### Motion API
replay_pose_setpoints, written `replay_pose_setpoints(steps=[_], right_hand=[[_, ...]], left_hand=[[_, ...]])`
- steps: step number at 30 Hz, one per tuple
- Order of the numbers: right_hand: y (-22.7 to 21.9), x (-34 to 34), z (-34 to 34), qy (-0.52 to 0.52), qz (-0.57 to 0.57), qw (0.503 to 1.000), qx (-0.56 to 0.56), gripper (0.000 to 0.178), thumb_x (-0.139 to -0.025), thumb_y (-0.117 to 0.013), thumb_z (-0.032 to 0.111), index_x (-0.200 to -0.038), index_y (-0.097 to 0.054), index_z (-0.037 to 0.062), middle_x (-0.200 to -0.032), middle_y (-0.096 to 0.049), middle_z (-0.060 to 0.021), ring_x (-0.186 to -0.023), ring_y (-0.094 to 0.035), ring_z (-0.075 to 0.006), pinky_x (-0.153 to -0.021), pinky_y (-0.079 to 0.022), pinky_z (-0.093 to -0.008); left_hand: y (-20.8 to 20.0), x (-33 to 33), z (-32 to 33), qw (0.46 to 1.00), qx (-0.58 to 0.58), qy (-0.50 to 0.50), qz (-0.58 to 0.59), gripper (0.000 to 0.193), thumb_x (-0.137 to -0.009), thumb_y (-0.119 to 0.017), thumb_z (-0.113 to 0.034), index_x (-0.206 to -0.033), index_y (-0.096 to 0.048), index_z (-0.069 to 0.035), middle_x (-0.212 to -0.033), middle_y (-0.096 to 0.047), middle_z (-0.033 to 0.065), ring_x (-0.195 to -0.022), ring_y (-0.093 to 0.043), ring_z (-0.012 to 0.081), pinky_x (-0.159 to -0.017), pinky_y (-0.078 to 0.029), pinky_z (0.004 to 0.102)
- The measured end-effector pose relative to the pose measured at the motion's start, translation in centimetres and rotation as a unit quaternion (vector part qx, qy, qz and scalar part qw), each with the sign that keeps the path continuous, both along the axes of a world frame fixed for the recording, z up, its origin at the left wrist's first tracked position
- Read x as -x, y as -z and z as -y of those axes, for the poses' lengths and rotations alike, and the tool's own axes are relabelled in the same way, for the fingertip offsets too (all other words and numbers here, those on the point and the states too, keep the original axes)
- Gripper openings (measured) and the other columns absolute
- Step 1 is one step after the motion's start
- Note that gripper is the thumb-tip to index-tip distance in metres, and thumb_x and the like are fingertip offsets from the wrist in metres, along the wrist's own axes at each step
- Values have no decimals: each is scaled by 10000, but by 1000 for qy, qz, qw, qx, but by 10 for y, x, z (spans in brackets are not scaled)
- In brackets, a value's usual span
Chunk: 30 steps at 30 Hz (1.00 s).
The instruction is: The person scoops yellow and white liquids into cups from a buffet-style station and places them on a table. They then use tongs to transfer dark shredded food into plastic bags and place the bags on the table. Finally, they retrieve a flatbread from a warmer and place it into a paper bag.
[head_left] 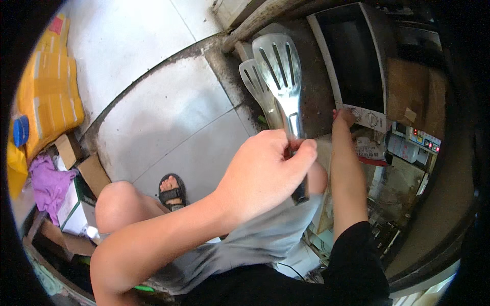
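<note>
A pair of metal tongs (278,66) with slotted, spatula-like ends points away from me, its two blades apart. My left hand (268,173) is closed around the handle, and the dark handle end sticks out below the fist. At the right, my right hand (345,117) is at the control panel of a microwave oven (352,56) with a dark door. Its fingers are curled at a dial (356,115), partly hidden by the hand, beside a second dial (372,120).
Pale floor tiles (168,112) lie ahead, with my sandalled foot (171,191) on them. To the left are yellow sacks (51,97), a purple cloth (50,183) and cardboard boxes. A plastic packet (370,149) and a device with red lights (424,140) sit near the microwave.
</note>
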State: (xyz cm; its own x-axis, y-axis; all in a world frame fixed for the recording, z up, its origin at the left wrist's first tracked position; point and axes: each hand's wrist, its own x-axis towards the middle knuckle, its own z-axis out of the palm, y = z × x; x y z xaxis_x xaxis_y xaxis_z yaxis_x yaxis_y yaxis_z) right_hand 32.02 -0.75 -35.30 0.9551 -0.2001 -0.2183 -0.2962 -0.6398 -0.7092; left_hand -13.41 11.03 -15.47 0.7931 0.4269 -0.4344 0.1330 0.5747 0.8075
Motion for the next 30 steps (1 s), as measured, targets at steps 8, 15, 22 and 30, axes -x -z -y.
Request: replay_pose_setpoints(steps=[8, 15, 22, 30], right_hand=[[0, -7, 7, -179, -55, 936, 299, 356, -973, -545, 261, -1098, -630, -61, -797, -698, -169, -618, -684, -242, -514, -540, -380], [12, -29, 8, -263, -108, 891, 354, 605, -1040, -333, 488, -1023, -659, -21, -691, -692, -136, -567, -670, -216, -518, -548, -336], [21, -34, 8, -152, -133, 950, 239, 558, -1020, -406, 447, -807, -690, 16, -659, -692, -75, -470, -568, -142, -420, -435, -307], [0, -24, 14, -43, -195, 979, -30, 360, -978, -447, 221, -738, -659, 56, -651, -668, -44, -498, -579, -109, -395, -366, -254]], left_hand=[[-5, -14, 18, 995, 78, -3, 62, 304, -985, -566, -294, -815, -649, -55, -690, -578, -29, -612, -501, 54, -557, -388, 234], [8, -3, 21, 999, 18, -39, -30, 272, -977, -579, -279, -854, -680, -59, -718, -598, -27, -662, -514, 58, -618, -405, 234], [10, -23, 31, 997, 11, -70, 0, 248, -965, -579, -240, -844, -653, -37, -704, -576, -12, -642, -494, 77, -604, -396, 259], [-3, -23, 48, 997, 35, 16, -60, 224, -955, -584, -244, -943, -676, -39, -750, -587, -33, -639, -480, 57, -574, -373, 223]])
